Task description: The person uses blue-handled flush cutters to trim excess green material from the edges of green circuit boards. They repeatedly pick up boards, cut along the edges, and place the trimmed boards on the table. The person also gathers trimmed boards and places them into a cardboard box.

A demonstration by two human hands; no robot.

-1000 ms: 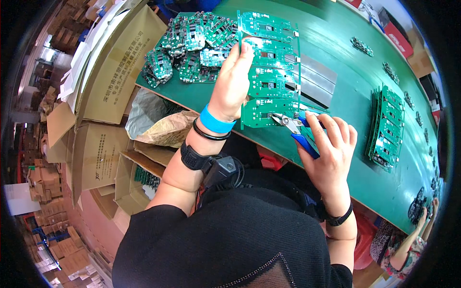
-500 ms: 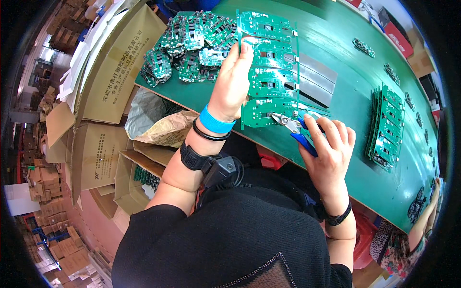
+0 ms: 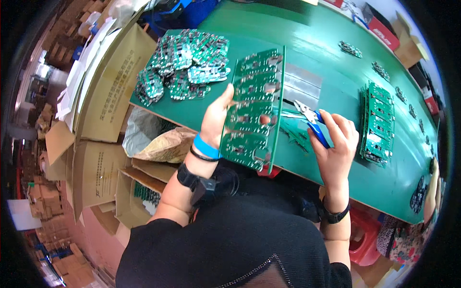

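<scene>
- My left hand (image 3: 218, 115) grips a green circuit panel (image 3: 241, 113), tilted at the near edge of the green table (image 3: 269, 24); my fingers seem spread behind it, mostly hidden.
- My right hand (image 3: 340, 144) is closed round blue-handled pliers (image 3: 319, 135), tips near the panel.
- Beyond: stacked panels (image 3: 379, 125) right, heaped boards (image 3: 192, 60) left.

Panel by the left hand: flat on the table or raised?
Raised: the left hand grips the panel, whose near end juts past the table.
</scene>
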